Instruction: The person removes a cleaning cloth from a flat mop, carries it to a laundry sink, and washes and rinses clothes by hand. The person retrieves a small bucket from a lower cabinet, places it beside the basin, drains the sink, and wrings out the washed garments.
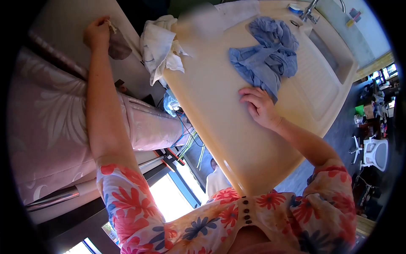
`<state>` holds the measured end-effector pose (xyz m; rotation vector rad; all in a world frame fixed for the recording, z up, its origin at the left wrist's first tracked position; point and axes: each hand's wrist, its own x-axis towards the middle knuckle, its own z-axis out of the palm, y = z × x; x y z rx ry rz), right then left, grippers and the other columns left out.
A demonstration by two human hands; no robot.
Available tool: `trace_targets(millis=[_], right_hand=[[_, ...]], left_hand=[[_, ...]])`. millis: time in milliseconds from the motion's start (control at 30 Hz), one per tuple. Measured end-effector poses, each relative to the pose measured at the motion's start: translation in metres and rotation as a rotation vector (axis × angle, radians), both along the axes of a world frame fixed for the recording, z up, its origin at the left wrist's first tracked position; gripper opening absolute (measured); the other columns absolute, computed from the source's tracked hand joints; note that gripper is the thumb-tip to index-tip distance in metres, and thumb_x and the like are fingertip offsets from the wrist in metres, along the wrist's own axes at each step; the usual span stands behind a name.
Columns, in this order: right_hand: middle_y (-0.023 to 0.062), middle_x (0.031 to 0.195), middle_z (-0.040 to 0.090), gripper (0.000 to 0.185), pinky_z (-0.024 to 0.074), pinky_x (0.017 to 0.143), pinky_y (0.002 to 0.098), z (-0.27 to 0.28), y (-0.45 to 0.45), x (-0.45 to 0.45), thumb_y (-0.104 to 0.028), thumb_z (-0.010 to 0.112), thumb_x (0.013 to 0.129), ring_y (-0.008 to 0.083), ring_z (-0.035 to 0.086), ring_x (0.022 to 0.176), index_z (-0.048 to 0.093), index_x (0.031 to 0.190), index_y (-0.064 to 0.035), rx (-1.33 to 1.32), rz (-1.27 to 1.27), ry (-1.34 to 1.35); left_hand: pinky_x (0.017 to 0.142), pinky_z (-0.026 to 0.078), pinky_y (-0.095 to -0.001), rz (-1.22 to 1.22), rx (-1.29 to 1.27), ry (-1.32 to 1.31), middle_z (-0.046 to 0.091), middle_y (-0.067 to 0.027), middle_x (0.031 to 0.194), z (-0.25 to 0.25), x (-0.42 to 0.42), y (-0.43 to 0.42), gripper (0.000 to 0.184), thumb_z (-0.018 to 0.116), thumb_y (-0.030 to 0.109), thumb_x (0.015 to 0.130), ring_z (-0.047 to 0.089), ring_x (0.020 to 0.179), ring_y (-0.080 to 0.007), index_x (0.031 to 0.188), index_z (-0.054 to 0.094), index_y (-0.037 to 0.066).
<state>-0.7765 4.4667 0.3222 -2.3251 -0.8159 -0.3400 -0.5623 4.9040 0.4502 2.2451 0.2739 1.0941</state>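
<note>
At ten o'clock the left hand (98, 34), fingers closed, pinches a small pale strip (112, 26), seemingly the step in hand; at two, the half-open right hand (263, 108) touches the blue cloth (270, 55) at one, where lifting would call for gripping

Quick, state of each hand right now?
Left hand: closed, pinching a small pale thing, identity unclear.
Right hand: loosely open at the blue cloth.

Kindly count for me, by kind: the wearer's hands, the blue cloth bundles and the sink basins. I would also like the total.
Hands: 2 (left hand, right hand)
Blue cloth bundle: 1
Sink basin: 1
Total: 4
</note>
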Motion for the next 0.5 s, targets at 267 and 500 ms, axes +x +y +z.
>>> trace_targets(millis=[267,500], right_hand=[[0.0042,0.104,0.055,0.020,0.0379,0.076,0.0331,-0.012,-0.004,0.004,0.005,0.053,0.065,0.0232,0.050,0.092,0.056,0.081,-0.0066,0.060,0.019,-0.014],[0.0059,0.102,0.056,0.014,0.0389,0.077,0.0335,-0.026,-0.008,0.005,0.004,0.053,0.066,0.0235,0.051,0.092,0.055,0.076,-0.0057,0.128,0.041,-0.070]], left_hand=[[0.069,0.046,-0.0279,0.220,0.075,0.081,0.063,-0.0072,0.087,-0.031,-0.031,-0.011,0.034,0.061,0.018,0.068,0.060,0.077,-0.0181,0.102,0.061,0.016],[0.067,0.042,-0.0227,-0.187,-0.158,0.087,0.056,-0.0019,0.082,-0.013,-0.150,-0.120,0.032,0.058,0.011,0.075,0.051,0.074,-0.0098,0.107,0.058,0.010]])
